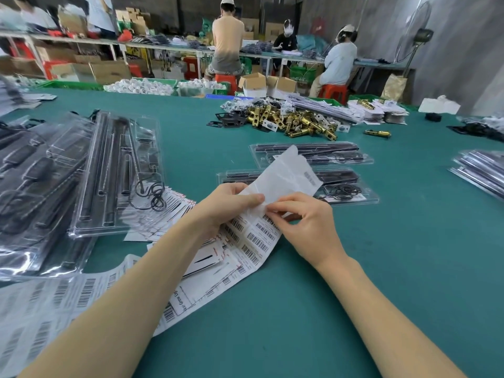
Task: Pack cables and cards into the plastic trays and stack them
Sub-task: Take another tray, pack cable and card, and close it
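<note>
The left hand [226, 205] grips the white barcode sticker sheet [256, 236] taut—likely so the right hand's [305, 222] pinching fingertips [268, 207] can peel one label off its translucent backing [286, 173].

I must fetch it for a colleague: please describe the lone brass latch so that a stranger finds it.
On the green table, find the brass parts heap. To its right lies the lone brass latch, apart from the heap.
</note>
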